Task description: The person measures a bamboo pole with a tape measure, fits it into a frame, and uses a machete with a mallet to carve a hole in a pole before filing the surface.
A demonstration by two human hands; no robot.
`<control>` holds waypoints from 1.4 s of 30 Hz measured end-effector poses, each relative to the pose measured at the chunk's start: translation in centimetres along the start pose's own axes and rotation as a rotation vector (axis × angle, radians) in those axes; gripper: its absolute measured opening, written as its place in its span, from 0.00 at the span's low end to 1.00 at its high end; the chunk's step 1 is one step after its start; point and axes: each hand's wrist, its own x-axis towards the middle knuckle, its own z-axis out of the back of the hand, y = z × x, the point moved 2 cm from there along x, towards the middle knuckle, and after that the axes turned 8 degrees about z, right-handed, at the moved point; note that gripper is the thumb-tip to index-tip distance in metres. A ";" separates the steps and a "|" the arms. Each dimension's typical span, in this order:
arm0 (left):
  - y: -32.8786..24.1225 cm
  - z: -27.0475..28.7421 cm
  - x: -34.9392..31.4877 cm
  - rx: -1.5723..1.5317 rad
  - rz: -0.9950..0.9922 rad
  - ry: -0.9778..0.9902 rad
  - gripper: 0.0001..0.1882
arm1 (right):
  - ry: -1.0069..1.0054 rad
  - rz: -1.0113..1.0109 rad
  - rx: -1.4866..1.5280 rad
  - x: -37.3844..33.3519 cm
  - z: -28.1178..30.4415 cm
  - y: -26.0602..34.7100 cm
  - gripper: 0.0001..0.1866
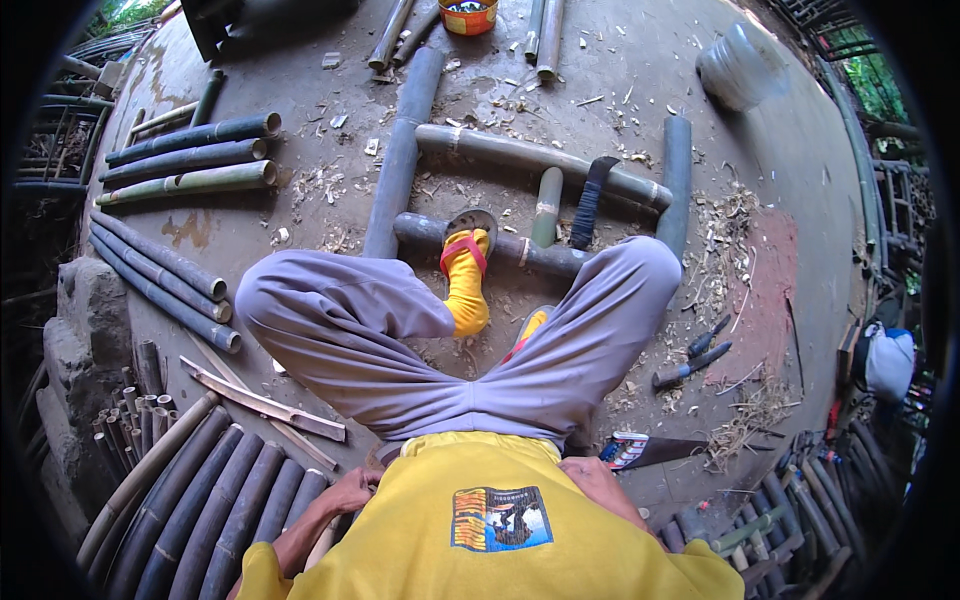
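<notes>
My left hand rests low beside my left hip, its fingers curled in; what they grip, if anything, is hidden. By my right hip is my right hand, its fingers out of sight along my yellow shirt. In front of my bent legs lies a bamboo frame: a left post, a right post, an upper rail and a lower rail. My yellow-socked foot, in a sandal, presses on the lower rail. A short green bamboo piece and a black wrapped handle lean between the rails.
Bamboo poles lie at left, with more stacked poles near my left side. A handsaw and dark-handled tools lie at right. Farther off are a red-orange bucket and a clear plastic container. Shavings litter the floor.
</notes>
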 end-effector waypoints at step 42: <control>-3.8 2.8 -3.1 -0.097 -0.031 0.482 0.13 | 0.538 0.128 0.634 0.5 0.5 -7.7 0.09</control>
